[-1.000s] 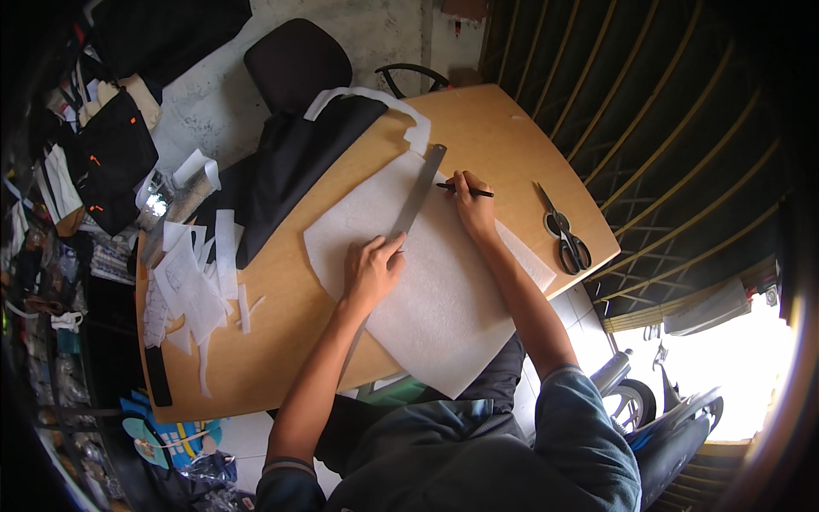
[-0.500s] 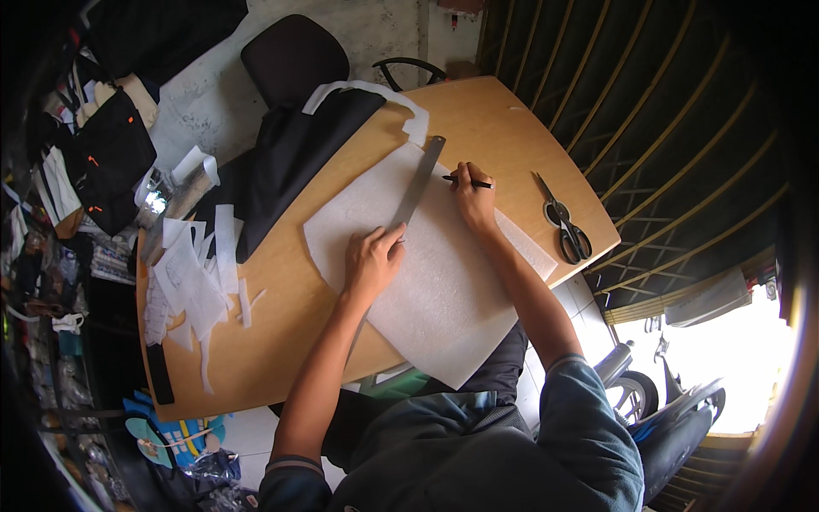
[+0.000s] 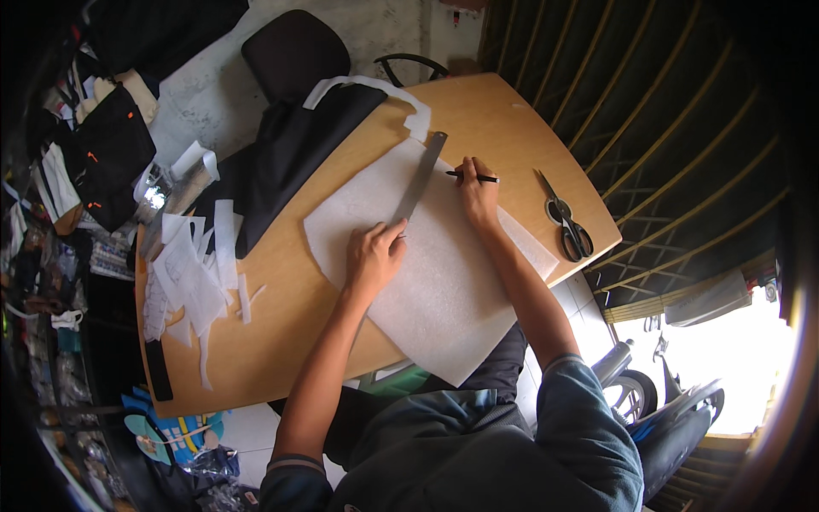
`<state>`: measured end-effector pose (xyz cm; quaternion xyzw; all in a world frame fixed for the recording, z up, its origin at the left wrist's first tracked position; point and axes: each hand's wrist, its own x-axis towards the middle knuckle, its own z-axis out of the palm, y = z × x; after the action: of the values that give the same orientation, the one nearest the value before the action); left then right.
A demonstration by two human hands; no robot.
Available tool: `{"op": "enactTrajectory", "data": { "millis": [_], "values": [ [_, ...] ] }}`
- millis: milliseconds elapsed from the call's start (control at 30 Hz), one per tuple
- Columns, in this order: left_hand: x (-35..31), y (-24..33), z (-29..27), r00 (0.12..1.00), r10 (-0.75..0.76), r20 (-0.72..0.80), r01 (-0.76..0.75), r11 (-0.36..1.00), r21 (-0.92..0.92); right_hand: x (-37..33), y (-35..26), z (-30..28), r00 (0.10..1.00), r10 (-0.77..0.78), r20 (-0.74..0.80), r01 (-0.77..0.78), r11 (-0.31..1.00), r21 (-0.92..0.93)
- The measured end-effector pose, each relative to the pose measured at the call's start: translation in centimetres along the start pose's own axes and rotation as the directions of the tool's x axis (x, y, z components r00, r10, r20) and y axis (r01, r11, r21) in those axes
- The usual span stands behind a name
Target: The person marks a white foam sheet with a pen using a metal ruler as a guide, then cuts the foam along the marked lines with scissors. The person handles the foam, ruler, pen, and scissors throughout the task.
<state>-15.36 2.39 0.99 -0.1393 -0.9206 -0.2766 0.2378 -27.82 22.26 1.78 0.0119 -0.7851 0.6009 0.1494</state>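
A large white sheet of foam-like material lies on the wooden table in front of me and hangs over its near edge. Across it a long metal ruler runs at a slant. My left hand presses on the ruler with bent fingers; part of the ruler is hidden beneath it and the forearm. In my right hand is a slim black pen, pinched between the fingers. Its tip points left towards the ruler, above the sheet's far right side; whether it touches the sheet I cannot tell.
Black-handled scissors lie on the table at the right. White scraps are piled at the left. Black fabric and a curved white strip lie along the far left edge. A dark chair stands behind.
My right hand has shifted very slightly to the right with the pen. My left hand stays on the ruler, and the view has tilted a little.
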Motion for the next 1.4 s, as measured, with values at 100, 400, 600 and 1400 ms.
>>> {"op": "enactTrajectory", "data": {
  "millis": [100,400,600,1400],
  "values": [
    [-0.1,-0.1,0.1,1.0,-0.027,0.015,0.027,1.0,-0.008,-0.3,-0.3,0.2,0.999,-0.028,0.034,0.028,0.999,-0.014],
    [0.1,0.2,0.1,1.0,-0.021,0.004,0.021,1.0,0.017,-0.2,0.3,0.0,0.997,-0.023,-0.079,0.021,0.999,-0.027],
    [0.2,0.2,0.1,1.0,-0.009,-0.008,0.009,1.0,-0.006,-0.1,0.2,0.0,0.998,-0.03,-0.056,0.025,0.995,-0.096],
    [0.1,0.2,0.0,0.999,-0.035,0.023,0.035,0.999,-0.006,-8.6,-2.6,-1.9,0.973,-0.099,0.207,0.125,0.986,-0.112]
  ]
}}
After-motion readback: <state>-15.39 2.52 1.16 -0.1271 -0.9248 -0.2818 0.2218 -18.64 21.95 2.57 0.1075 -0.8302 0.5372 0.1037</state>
